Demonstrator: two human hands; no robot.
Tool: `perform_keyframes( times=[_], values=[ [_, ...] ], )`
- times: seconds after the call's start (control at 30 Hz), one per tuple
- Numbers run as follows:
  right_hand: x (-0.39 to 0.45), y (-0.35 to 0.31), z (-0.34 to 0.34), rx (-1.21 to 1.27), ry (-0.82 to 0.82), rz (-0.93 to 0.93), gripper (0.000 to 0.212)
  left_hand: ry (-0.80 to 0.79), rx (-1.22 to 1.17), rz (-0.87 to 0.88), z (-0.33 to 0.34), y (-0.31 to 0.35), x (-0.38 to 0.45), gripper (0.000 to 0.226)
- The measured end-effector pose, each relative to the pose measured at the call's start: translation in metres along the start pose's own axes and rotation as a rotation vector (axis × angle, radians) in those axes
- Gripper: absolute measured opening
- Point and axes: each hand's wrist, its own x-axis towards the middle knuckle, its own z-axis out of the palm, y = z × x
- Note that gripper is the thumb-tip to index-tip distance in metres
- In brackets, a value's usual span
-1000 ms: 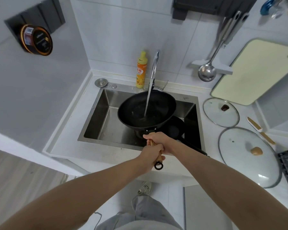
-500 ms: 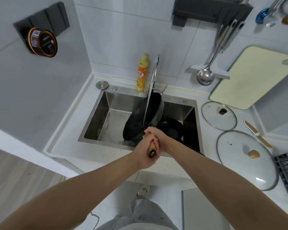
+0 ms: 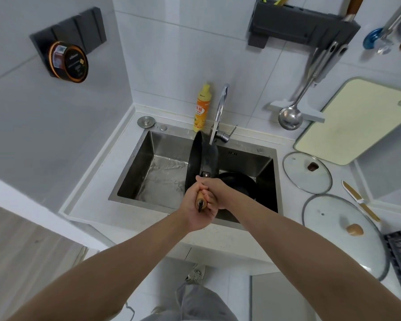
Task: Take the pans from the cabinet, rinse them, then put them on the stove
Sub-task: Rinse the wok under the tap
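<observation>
Black wok (image 3: 203, 158) is held over the sink (image 3: 137, 167), tipped up on edge so it stands almost vertical, open side facing left, bottom facing right. Both hands are on its wooden handle (image 3: 200, 197). The left hand (image 3: 196, 210) has its fingers curled tight round the handle's near end, where the dark hanging loop pokes out past the fist. The right hand (image 3: 215, 189) is wrapped round the same handle just ahead of it, closer to the wok body, fingers clamped and partly overlapping the left hand's. The tap (image 3: 221, 105) is running, and its water stream (image 3: 214, 133) meets the wok near the upper rim. The sink floor to the left of the wok is wet and rippled. A second dark pan (image 3: 239, 181) lies in the right part of the sink, just beside the tilted wok (contact between the two cannot be judged from this angle). A yellow-orange detergent bottle (image 3: 202, 107) stands upright behind the sink, left of the tap. On the counter to the right are a small glass lid (image 3: 307, 179), a large glass lid (image 3: 333, 246) nearer the person, and a knife (image 3: 359, 200) beside them. A pale cutting board (image 3: 357, 121) leans at the back, and a ladle (image 3: 289, 115) hangs on the wall.
</observation>
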Motion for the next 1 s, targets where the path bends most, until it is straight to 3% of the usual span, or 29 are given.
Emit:
perform_keyframes(
  times=[0.37,0.47,0.57,0.63,0.67,0.73,0.8,0.9,1.0],
  values=[
    [0.011,0.000,-0.004,0.017,-0.055,-0.023,0.042,0.029,0.067,-0.010,-0.001,0.006,0.006,0.023],
    [0.011,0.005,-0.009,0.024,-0.096,-0.034,0.042,0.083,0.167,-0.026,0.001,0.006,0.003,0.026],
    [0.004,0.012,-0.015,0.020,-0.181,-0.013,0.052,0.181,0.301,-0.030,0.003,0.003,0.002,0.016],
    [-0.004,0.014,-0.017,0.029,-0.236,0.007,0.047,0.232,0.349,-0.032,0.008,0.000,-0.003,0.005],
    [-0.007,0.016,-0.019,0.025,-0.261,0.012,0.041,0.252,0.388,-0.024,0.013,-0.002,-0.005,0.010],
    [-0.009,0.018,-0.022,-0.029,-0.289,0.029,0.031,0.285,0.519,-0.002,0.020,-0.007,-0.008,0.014],
    [-0.012,0.019,-0.020,-0.104,-0.303,0.053,0.030,0.345,0.749,0.032,0.027,-0.013,-0.010,0.012],
    [-0.020,0.021,-0.012,-0.175,-0.276,0.093,0.031,0.421,1.079,0.089,0.025,-0.023,-0.003,0.025],
    [-0.022,0.031,-0.003,-0.129,-0.235,0.073,0.031,0.589,1.320,0.101,0.009,-0.025,-0.002,0.033]
  ],
)
